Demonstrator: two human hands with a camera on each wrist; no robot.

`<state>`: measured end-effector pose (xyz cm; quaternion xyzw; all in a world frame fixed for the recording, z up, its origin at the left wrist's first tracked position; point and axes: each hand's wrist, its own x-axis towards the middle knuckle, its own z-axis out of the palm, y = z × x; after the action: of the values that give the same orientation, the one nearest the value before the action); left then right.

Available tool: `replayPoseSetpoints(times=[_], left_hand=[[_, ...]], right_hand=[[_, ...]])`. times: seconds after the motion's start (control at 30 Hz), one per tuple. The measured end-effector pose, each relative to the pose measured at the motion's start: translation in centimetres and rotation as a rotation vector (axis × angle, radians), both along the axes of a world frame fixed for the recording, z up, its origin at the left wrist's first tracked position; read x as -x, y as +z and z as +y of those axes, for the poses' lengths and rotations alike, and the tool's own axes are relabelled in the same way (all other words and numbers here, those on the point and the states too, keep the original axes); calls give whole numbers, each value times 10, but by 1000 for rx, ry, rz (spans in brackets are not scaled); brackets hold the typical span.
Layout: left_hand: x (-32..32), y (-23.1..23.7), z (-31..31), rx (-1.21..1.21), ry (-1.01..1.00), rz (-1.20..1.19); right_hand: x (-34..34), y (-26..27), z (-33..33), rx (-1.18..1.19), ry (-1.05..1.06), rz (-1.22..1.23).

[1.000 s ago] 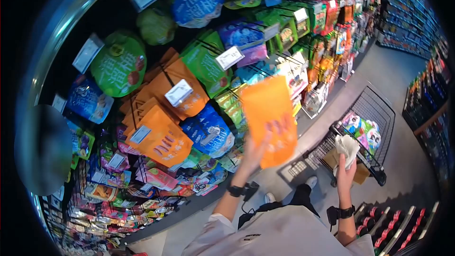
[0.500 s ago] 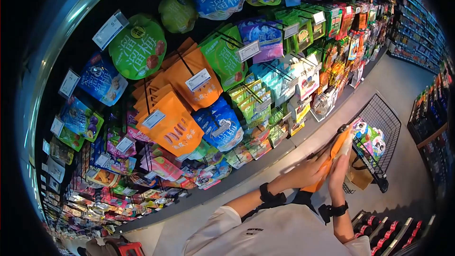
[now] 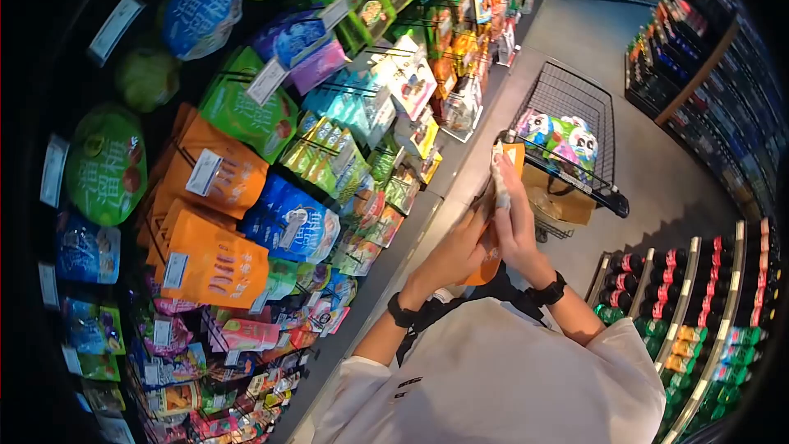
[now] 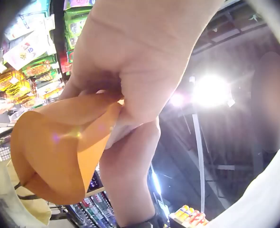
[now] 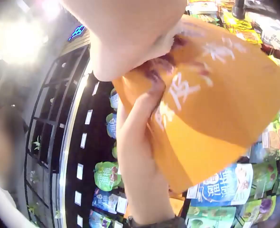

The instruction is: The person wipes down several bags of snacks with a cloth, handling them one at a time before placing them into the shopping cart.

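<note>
Orange pouch (image 3: 486, 265) pinched btwn both hands (image 3: 457, 248), long axis fwd, slightly R, twd cart (image 3: 610, 127).

Left: rack (image 3: 380, 279), packs (image 3: 255, 111) hung on it in rows, tags (image 3: 203, 173) before them. Ahead, right of the rack: cart (image 3: 611, 119) on floor (image 3: 645, 148), bags (image 3: 567, 144) in it, box (image 3: 579, 208) low at its near end; between cart and torso, pouch (image 3: 516, 156) between left hand (image 3: 454, 251) and right hand (image 3: 518, 226). Right: bottles (image 3: 660, 309) in rows, nearer than the shelving (image 3: 699, 74) beyond.
</note>
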<state>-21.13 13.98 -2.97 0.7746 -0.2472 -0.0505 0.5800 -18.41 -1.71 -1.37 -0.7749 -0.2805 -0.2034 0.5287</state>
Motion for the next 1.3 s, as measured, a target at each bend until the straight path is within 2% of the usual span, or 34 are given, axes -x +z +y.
replayPoseSetpoints(times=[0.07, 0.17, 0.2, 0.27, 0.3, 0.33, 0.37, 0.43, 0.47, 0.6, 0.7, 0.73, 0.83, 0.9, 1.03, 1.17, 1.3], left_hand=[[-3, -9, 1, -65, -62, 37], [1, -3, 6, -82, -63, -14], [0, 6, 6, -59, -49, -55], [0, 6, 7, -31, 21, -138], [1, 6, 5, 47, 62, -71], [1, 7, 4, 126, 104, -7], [0, 9, 4, 206, 146, 56], [-5, 18, 6, 232, 198, 0], [-7, 20, 7, 246, 222, -22], [-5, 4, 21, 376, 312, 202], [-4, 10, 21, 611, 313, 367], [-5, 10, 22, 556, 311, 362], [-3, 6, 14, 665, 342, 465], [-4, 4, 9, 696, 340, 455], [-12, 12, 15, 749, 283, 416], [-14, 10, 10, 800, 358, 478], [-15, 9, 5, 941, 330, 480]], right_hand=[[-2, -5, -4, 76, 9, -127], [-12, -3, -14, 121, -56, 6], [-18, -11, -15, 84, -163, 24], [-30, -35, -21, -185, -134, 330], [-37, -48, -26, -317, -115, 480], [-34, -65, -31, -420, -15, 743], [-29, -79, -26, -397, 9, 671], [-9, -98, -14, -361, 49, 539], [-2, -101, -10, -535, 133, 626], [3, -38, -2, -455, 115, 576], [-7, -37, -6, -524, -76, 487], [-7, -33, -6, -547, -89, 405], [-11, -21, 1, -157, -141, 151], [-1, -27, 12, -169, -88, 257], [8, -27, 10, 88, -14, 7], [21, -13, 13, 443, 132, -142], [13, -13, 13, 441, 200, -55]])
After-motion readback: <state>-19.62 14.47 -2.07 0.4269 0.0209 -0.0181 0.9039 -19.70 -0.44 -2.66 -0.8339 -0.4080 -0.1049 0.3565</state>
